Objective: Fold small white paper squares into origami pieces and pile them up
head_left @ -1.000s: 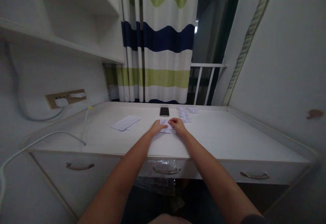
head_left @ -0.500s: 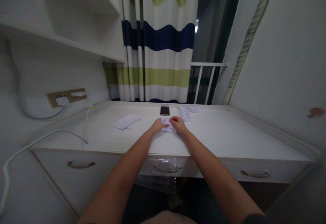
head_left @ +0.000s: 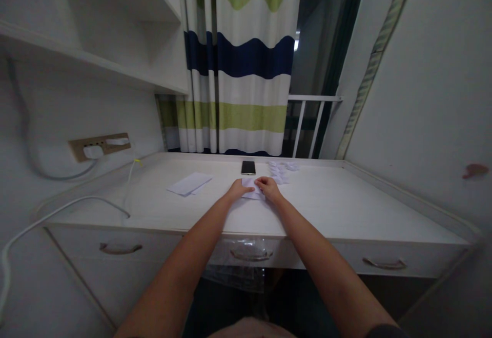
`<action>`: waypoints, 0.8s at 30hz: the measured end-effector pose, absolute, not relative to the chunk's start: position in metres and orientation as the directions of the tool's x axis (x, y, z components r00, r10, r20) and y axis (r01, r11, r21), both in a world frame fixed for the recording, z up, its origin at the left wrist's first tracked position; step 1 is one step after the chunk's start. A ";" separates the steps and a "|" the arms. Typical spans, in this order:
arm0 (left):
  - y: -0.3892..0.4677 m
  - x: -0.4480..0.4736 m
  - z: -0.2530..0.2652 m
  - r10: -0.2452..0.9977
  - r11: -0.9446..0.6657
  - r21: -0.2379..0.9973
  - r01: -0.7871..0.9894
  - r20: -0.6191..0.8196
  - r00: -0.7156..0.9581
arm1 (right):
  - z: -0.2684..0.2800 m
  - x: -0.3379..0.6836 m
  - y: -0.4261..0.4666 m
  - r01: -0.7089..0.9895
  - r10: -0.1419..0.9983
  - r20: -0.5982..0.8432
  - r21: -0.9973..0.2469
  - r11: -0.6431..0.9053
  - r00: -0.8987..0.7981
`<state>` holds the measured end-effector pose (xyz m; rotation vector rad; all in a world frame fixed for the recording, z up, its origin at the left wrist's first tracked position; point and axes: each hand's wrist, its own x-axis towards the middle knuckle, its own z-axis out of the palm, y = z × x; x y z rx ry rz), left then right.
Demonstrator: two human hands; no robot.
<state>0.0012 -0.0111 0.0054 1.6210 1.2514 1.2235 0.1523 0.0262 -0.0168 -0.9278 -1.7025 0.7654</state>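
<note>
A small sheet of white paper lies between my hands on the white desk. My left hand grips its left side, thumb pressed on top and the other fingers mostly hidden. At the paper's upper right, my right hand pinches the edge between thumb and fingertips. Just beyond the hands lies a dark-screened phone. Several folded white paper pieces are grouped to its right. A stack of white paper sheets rests to the left of my hands.
On the left, a white cable crosses the desk's edge near a wall socket with plugs. A shelf overhangs that side. A striped curtain hangs behind the desk. Clear plastic hangs over the middle drawer handle.
Almost nothing differs; both hands keep hold of the paper in the same place. The whole view has shifted very slightly.
</note>
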 end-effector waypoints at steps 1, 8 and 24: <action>-0.012 0.001 0.006 0.968 -0.251 0.932 0.261 0.242 0.066 | -0.017 0.152 0.026 0.222 0.862 0.468 -0.835 0.503 -0.194; -0.014 0.002 0.009 0.976 -0.211 0.936 0.282 0.215 0.016 | -0.013 0.154 0.023 0.242 0.865 0.471 -0.831 0.501 -0.173; -0.013 0.000 0.008 0.974 -0.221 0.948 0.229 0.229 -0.006 | -0.014 0.154 0.024 0.239 0.872 0.463 -0.839 0.488 -0.156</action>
